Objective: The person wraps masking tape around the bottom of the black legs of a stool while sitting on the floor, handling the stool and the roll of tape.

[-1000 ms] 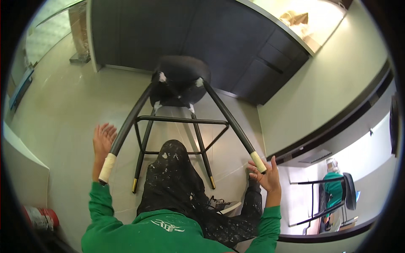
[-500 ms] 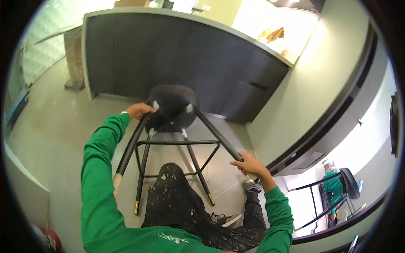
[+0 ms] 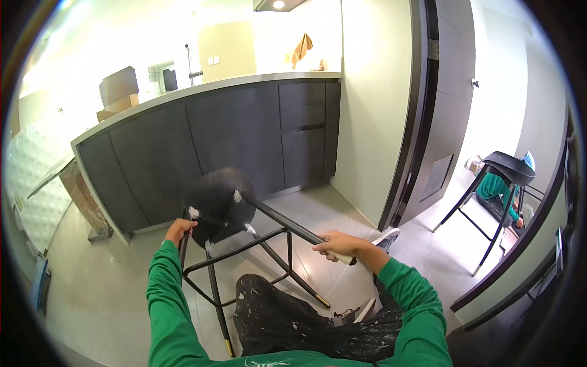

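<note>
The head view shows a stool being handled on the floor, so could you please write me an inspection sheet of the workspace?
Surface: pale, glossy tiled floor.
Things: black stool, tipped so its underside and legs face the person; pale wrap near one leg's end.
Clutter: cardboard box on the countertop; brown wrapped panel beside the cabinet.
Hands: left hand grips a leg near the seat; right hand grips another leg near its wrapped end.
Cables: nothing seen.
Surroundings: open door at right; beyond it, another person in green and a second stool.
</note>
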The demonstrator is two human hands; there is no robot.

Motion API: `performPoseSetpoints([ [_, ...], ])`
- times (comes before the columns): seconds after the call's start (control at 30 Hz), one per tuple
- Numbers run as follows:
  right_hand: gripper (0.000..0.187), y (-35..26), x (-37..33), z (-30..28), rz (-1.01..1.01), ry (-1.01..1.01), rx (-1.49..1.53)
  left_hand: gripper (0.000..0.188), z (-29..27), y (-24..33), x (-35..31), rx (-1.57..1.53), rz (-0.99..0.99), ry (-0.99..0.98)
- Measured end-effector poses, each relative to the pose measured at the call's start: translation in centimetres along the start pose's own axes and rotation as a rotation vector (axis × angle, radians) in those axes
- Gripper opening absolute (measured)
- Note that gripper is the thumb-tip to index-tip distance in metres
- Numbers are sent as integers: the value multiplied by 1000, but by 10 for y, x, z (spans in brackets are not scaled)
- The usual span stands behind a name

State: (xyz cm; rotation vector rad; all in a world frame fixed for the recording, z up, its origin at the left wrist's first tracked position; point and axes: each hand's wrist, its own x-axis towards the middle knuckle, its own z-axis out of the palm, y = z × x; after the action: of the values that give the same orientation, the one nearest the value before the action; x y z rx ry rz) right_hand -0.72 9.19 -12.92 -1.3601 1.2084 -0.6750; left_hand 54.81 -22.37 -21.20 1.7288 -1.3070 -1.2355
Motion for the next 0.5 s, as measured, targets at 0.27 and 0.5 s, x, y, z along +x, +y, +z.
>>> performPoseSetpoints([
  [0.27,29,10,-112,58,-149,120,237,32,19,74,-97,37,279,17],
  [0.5,60,-10,-184,101,-275,163,396,30,8,154,-209,31,555,88],
])
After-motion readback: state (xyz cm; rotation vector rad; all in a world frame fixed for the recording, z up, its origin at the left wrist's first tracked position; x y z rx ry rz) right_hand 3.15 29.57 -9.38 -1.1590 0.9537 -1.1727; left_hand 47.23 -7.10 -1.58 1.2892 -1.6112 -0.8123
